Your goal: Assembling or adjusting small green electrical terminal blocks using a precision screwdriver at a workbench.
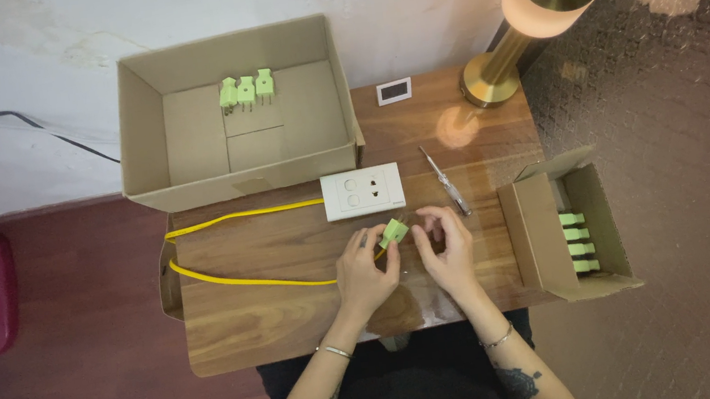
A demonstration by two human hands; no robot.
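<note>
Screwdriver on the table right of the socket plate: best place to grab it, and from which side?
Grip the screwdriver by its lower handle end, coming from above and the near side. It lies flat and slanted, thin tip toward the wall, handle just beyond the right hand. The white socket plate to its left leaves that end free.

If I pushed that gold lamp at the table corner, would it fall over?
Probably it would tip fairly easily. The gold lamp is tall, with a wide shade above a thin stem and a small round base, so it looks top-heavy. It also stands near the edge of the wooden table, so a fall seems possible.
</note>
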